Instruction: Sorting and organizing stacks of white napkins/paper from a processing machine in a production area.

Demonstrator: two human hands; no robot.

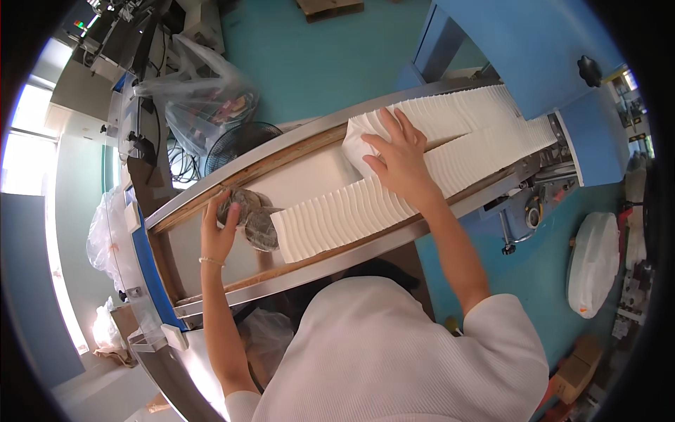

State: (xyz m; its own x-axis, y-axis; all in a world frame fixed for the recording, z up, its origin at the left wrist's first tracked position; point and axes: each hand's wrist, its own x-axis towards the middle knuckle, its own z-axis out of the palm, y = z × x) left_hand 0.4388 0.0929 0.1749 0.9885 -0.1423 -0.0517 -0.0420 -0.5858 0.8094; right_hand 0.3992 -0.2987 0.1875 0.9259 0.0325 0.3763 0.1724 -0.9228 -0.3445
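My right hand [399,160] lies flat, fingers spread, on top of a bundle of folded white paper napkins [365,144] that sits askew at the head of the far row; it presses down rather than clasps, the thumb hooked over the near edge of the bundle; my left hand [216,228] reaches across the trough [211,281], fingers curled loosely over a dark round weight [242,204], with a second dark weight [261,231] just beside it toward my right hand; that second weight butts against the end of the near row of napkins [337,214], which runs from between my hands away under my right forearm; both rows lie in the long steel-edged trough and lead beyond my right hand into a blue machine [534,56]; past my left hand, off the trough, stand a black fan [242,141] and a clear plastic bag [204,98] on the green floor [316,56]; outside my right elbow lies a white sack [594,260].
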